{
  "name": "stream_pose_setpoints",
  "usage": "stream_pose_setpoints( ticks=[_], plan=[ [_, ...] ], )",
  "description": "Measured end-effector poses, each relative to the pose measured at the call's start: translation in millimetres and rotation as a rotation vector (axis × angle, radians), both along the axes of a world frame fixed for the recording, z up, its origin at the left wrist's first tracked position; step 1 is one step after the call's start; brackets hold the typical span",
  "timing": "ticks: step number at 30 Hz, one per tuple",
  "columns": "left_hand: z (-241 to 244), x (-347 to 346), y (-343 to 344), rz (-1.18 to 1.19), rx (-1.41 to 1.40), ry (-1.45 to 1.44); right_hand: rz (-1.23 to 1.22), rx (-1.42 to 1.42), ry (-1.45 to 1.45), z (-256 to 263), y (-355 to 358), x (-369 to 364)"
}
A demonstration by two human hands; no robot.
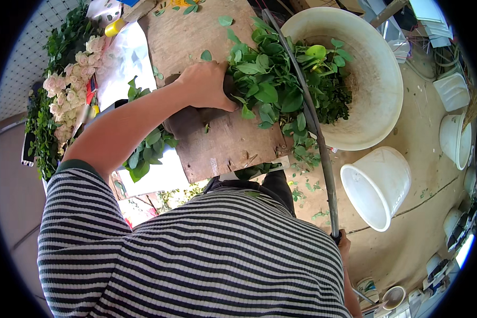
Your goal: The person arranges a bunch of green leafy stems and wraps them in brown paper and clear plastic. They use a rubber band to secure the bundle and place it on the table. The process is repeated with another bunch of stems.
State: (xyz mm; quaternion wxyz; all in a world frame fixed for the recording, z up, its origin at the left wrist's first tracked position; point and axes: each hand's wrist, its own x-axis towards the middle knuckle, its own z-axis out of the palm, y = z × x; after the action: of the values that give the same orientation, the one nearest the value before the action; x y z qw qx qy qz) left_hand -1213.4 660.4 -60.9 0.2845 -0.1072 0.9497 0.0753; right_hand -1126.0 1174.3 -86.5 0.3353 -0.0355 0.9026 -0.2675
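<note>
My left hand [206, 85] presses down with its fingers curled around a dark brown roll, perhaps cloth [185, 119], on a worn wooden board [183, 35]. Directly right of that hand spreads a bunch of green leafy stems [266, 83]. A long, dark metal lever arm [316, 119], perhaps of a cutter, crosses the foliage at the board's right edge. My right hand [344, 242], partly hidden by my body, is closed around the lever's near end. More leaves [153, 143] stick out left of the roll, under my left forearm.
Beyond the lever stands a large pale tub [377, 87] with cut greenery inside. A white bucket [399, 179] lies tipped on the floor, among scattered leaves. Pale pink roses [69, 95] and a yellow roll [114, 28] are at the left. Several white containers line the right side.
</note>
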Motion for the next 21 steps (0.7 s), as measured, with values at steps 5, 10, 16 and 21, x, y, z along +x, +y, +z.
stream_pose_setpoints(
  ticks=[5,10,16,21],
  plan=[
    [-4,3,0,0.059,0.021,0.053,-0.050,-0.093,-0.069,-102,1,1],
    [-1,6,-1,0.056,0.037,0.061,0.109,-0.061,-0.216,-131,-8,-27],
    [7,6,-9,0.045,0.114,0.046,0.335,-0.382,-0.326,-40,-148,-236],
    [13,8,-17,0.062,0.210,0.018,0.828,-0.943,0.127,68,-458,-294]
  ],
)
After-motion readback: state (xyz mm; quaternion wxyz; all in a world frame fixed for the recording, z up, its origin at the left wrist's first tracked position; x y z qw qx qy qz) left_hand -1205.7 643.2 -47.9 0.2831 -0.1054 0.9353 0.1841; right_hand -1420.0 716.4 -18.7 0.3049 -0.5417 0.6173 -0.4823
